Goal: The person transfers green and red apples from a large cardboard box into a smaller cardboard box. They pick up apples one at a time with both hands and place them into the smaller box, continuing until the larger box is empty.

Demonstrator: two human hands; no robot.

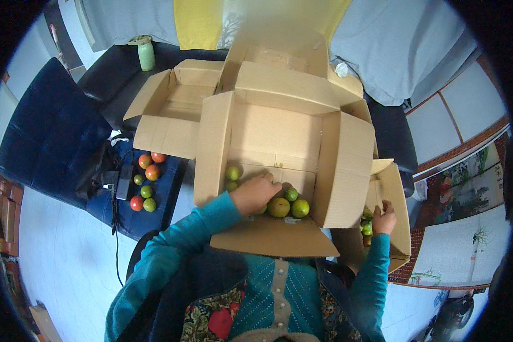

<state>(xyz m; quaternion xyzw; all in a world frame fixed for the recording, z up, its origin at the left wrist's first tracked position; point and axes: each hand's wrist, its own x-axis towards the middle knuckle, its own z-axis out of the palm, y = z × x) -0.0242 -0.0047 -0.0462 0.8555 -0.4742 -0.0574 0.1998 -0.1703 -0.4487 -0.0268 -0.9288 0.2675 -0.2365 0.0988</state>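
Note:
My left hand [256,194] is inside the open cardboard box [278,128] before me, its fingers curled; whether anything is in them is hidden. Just right of it, a large yellowish-green tomato [278,207] lies against the near wall with a small green tomato [291,194] and a bright green tomato [300,208]. Another green tomato [232,173] rests by the box's left wall. My right hand [384,219] is over a second cardboard box [399,239] at the right, fingers apart and bent. Green tomatoes [367,228] in that box lie beside it, partly hidden.
On a dark blue chair [98,209] at left are several red tomatoes [152,172] and green tomatoes [146,191], beside a black device [124,184] with cables. Further cardboard boxes [184,100] stand behind on a dark sofa [119,68], which also bears a green bottle [146,55].

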